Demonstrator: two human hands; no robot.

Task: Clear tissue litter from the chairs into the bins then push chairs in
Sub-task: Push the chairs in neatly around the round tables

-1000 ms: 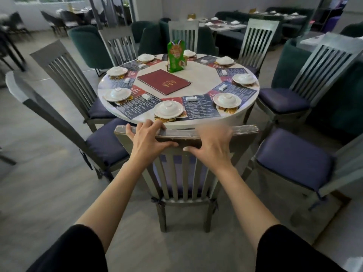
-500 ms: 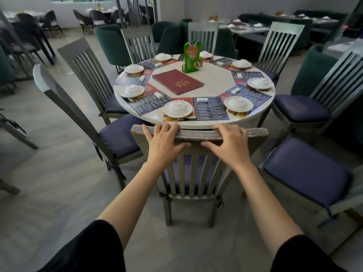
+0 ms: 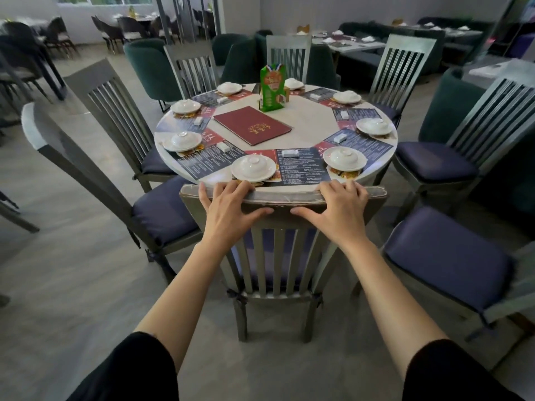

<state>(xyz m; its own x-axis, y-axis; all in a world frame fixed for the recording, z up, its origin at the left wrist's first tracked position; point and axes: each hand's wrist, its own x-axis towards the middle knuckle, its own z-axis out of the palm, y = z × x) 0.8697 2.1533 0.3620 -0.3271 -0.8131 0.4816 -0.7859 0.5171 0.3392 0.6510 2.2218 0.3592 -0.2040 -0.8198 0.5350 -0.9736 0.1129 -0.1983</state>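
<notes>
two hands are set on the top bar of the chair [image 3: 283, 199]. the left hand [image 3: 228, 209] is hooked over the bar, with the fingers over the far side and the thumb laid flat on the near side. the right hand [image 3: 337, 212] is set the same way, near the other end. so the chair is gripped by both hands, one on each side of the middle.

the chair is right at the table [image 3: 307, 123], with its bar just beside the table's edge. whether they touch cannot be told. it looks pushed in, or very nearly. a plate [image 3: 253, 168] with a bowl on it is found just past the left hand, near the edge. a red menu [image 3: 252, 125] is laid in the middle.

no tissue can be seen on this seat, though most of it is hidden by the chair back. none can be seen on the left chair [image 3: 162, 209] or the right chair [image 3: 443, 256], which are both pulled out from the table. no bin is in view.

to do this step well, the push should be made straight and slow, with the same force from both hands, so the chair is not turned. it should be stopped before the bar is knocked into the table, or the plate could be shaken. fingers should not be pinched between bar and table.
</notes>
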